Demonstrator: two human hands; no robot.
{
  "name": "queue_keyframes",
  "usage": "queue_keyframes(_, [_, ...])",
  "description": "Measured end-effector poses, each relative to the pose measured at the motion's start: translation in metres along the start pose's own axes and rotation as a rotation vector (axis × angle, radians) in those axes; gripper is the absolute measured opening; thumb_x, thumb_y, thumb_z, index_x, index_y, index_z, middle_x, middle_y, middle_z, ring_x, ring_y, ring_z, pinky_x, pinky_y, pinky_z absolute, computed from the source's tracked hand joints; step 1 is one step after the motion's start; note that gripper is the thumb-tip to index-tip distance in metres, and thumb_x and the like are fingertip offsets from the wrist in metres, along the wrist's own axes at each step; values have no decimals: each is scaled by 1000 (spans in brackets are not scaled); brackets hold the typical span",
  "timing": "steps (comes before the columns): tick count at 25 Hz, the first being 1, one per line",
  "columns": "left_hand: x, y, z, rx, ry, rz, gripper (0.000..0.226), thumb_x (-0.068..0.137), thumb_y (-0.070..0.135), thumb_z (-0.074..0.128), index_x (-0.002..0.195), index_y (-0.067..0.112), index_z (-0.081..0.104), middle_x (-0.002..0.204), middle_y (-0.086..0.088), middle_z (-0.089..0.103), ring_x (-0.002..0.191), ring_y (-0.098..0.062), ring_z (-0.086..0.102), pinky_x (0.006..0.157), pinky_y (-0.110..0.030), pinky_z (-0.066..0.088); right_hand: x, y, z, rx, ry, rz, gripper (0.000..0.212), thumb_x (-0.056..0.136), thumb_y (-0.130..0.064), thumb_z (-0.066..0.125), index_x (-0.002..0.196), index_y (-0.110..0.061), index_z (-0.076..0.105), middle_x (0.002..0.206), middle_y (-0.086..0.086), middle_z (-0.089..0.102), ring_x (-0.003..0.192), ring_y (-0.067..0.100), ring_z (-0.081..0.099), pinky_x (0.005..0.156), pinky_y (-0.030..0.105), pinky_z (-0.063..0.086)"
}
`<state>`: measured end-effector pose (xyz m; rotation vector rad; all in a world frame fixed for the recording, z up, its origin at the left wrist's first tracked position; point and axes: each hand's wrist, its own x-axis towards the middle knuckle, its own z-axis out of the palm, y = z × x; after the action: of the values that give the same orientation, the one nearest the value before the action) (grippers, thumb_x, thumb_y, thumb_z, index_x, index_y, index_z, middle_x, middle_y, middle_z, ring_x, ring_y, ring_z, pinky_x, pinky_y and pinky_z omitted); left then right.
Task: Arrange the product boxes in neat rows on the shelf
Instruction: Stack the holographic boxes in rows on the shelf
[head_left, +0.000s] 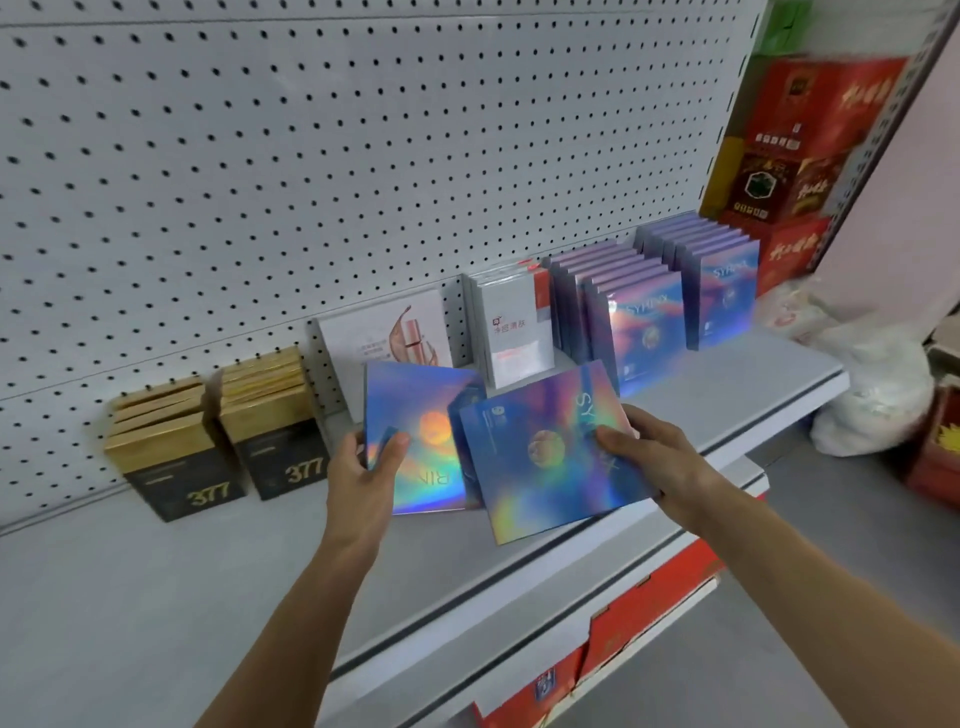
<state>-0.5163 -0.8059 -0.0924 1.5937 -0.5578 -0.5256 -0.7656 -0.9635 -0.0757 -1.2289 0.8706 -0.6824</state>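
Two flat holographic blue boxes are over the grey shelf (156, 561). My left hand (363, 467) grips the left holographic box (415, 415) at its left edge, thumb on its face. My right hand (644, 452) grips the right holographic box (540, 483) at its right side; this box overlaps the left one and juts toward the shelf's front edge. Behind them, two rows of matching holographic boxes (644, 322) (722, 296) stand upright against the pegboard.
Two rows of black-and-gold "377" boxes (176, 457) (280, 421) stand at left. A white box with a pink bottle picture (389, 327) and white-red boxes (514, 322) stand mid-shelf. Red cartons (800, 145) and a white plastic bag (872, 384) are at right.
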Motion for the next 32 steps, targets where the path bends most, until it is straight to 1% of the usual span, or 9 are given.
queue_keyframes(4, [17,1,35,70,25,21,38,83,42,69,109,18,58,100,-5,69,88,-21,69,77,-42,57,32,-13,-42,-73,-16,-21,28,84,-13,68,112,-13,68,104,11,72,89,25,68,81,35,51])
queue_keyframes(9, [20,0,93,140,142,42,20,89,20,68,104,11,60,86,2,64,72,-10,61,53,-10,45,86,-36,-117,-231,-80,-68,23,83,-11,68,105,-17,71,102,9,73,93,25,68,87,36,52])
queue_keyframes(12, [15,2,141,144,217,6,22,88,22,68,104,8,61,83,-2,64,67,-13,59,55,-20,46,125,-57,-165,-347,-177,-94,27,83,-8,69,109,-18,70,104,10,72,90,23,68,82,35,55])
queue_keyframes(16, [6,11,198,147,338,-19,24,89,24,67,105,8,58,87,-3,65,70,-15,61,57,-24,44,176,-94,-206,-511,-387,-125,29,84,-6,68,112,-15,67,96,4,71,73,4,65,63,16,52])
queue_keyframes(19, [-6,17,220,153,419,-27,25,89,28,66,106,14,56,91,-4,65,73,-17,63,57,-26,46,215,-114,-212,-800,-586,-290,35,84,-13,71,118,-17,64,110,-5,66,88,-4,57,77,9,46])
queue_keyframes(21, [-16,18,231,119,461,-46,28,90,32,65,109,15,55,94,-4,65,75,-17,64,57,-26,49,241,-117,-205,-1051,-659,-417,50,82,-21,73,129,-22,58,127,-13,57,111,-2,51,98,17,41])
queue_keyframes(25, [-32,21,248,6,531,-69,29,94,36,58,110,12,55,95,-6,65,76,-18,65,55,-24,52,264,-109,-192,-1285,-545,-624,48,81,-30,70,127,-32,56,119,-8,57,113,19,53,97,42,44])
queue_keyframes(29, [-42,28,258,-68,547,-63,32,98,37,50,108,8,56,90,-8,67,71,-17,67,54,-26,54,261,-99,-194,-1381,-251,-1012,42,77,-26,74,116,-21,62,106,8,55,105,31,51,80,41,44])
queue_keyframes(32, [-48,38,264,-95,542,-1,32,98,35,50,102,3,57,78,-2,68,65,-13,67,56,-29,56,260,-89,-192,-1371,-152,-1143,43,64,-19,84,103,-15,66,98,11,57,93,35,55,71,42,43])
